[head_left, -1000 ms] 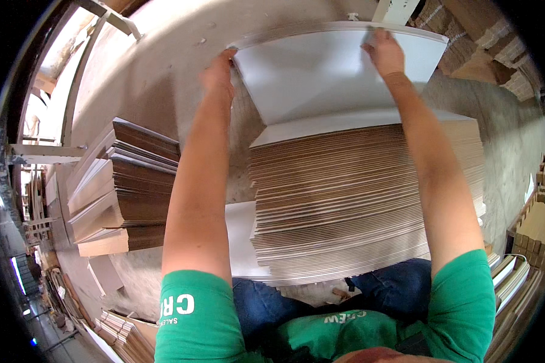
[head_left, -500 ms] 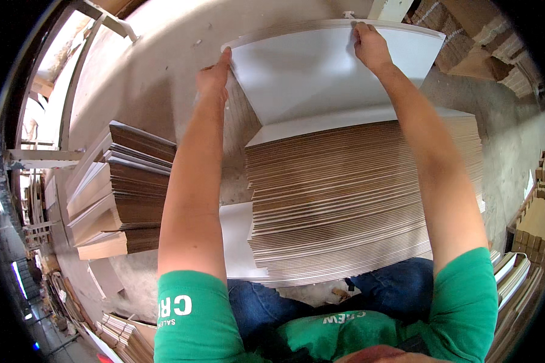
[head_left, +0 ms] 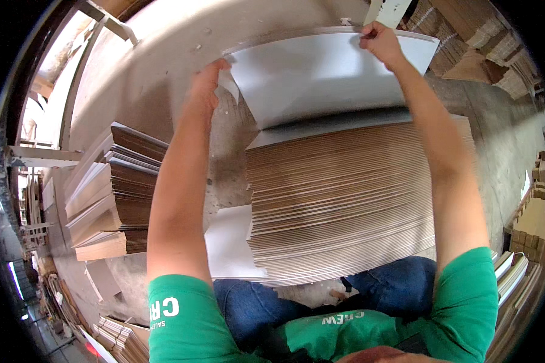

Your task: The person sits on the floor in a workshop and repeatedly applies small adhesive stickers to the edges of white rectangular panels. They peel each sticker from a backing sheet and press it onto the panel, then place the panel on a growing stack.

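A white-faced cardboard sheet (head_left: 315,75) stands tilted beyond a tall stack of corrugated cardboard sheets (head_left: 345,187), whose brown layered edges face me. At the sheet's far left corner is my left hand (head_left: 209,85), its fingers bent around the edge. My right hand (head_left: 383,45) pinches the top edge right of the middle. Several sheet edges seem to lie together along that top rim; how many I cannot tell. Below my left hand hangs a small pale flap (head_left: 230,88). A dark gap shows between the tilted sheet and the stack's white top (head_left: 269,138).
Left of my left forearm stands another pile of folded cardboard (head_left: 112,193). A white sheet (head_left: 227,242) sticks out beside the main stack. Cardboard bundles (head_left: 472,51) lie at the far right, near a pale post (head_left: 387,12). More flat stock (head_left: 511,278) is at the near right.
Both hands have shifted slightly, the left toward me and left, the right a little to the right. The tilted sheet's far edge has come slightly nearer, and the gap below it looks darker.
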The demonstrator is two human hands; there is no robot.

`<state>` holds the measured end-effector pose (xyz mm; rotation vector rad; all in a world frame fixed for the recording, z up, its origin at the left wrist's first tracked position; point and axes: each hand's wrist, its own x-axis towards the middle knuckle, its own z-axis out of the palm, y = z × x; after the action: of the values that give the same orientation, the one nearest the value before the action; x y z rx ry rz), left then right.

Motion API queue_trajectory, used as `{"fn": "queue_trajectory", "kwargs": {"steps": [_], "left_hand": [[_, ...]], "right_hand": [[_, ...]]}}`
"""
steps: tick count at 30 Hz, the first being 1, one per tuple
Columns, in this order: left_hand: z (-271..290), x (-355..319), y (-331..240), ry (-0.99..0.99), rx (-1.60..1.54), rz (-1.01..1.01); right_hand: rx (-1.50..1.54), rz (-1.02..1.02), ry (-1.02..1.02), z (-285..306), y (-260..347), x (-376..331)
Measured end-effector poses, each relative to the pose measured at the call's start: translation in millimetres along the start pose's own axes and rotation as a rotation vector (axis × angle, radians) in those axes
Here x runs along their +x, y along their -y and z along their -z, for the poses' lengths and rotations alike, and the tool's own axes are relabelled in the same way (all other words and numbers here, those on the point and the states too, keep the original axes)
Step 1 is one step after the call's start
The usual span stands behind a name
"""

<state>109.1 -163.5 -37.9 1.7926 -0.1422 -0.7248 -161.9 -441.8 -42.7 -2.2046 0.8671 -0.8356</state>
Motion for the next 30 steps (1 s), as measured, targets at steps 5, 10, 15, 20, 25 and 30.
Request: {"fn": "queue_trajectory", "kwargs": {"steps": [5, 10, 15, 20, 25, 30], "left_hand": [[-19, 16, 17, -0.104, -0.140, -0.272], [-34, -9, 14, -0.227, -0.224, -0.343], [-22, -47, 2, -0.196, -0.141, -0.135], [38, -135, 31, 0.019, -0.009, -0.356], [62, -225, 21, 0.206, -0.095, -0.457], [68, -263, 4, 0.264, 0.023, -0.504]], "right_hand": [[-0.382, 0.264, -0.178, -36, -3, -14], [-0.786, 0.635, -0.308, -1, -30, -11], [-0.133, -0.142, -0.366, 70, -15, -10], [0.220, 0.028, 0.052, 61, 83, -80], [0.079, 0.223, 0.362, 36, 201, -145], [0.003, 0.650, 0.468, 26, 248, -162]]}}
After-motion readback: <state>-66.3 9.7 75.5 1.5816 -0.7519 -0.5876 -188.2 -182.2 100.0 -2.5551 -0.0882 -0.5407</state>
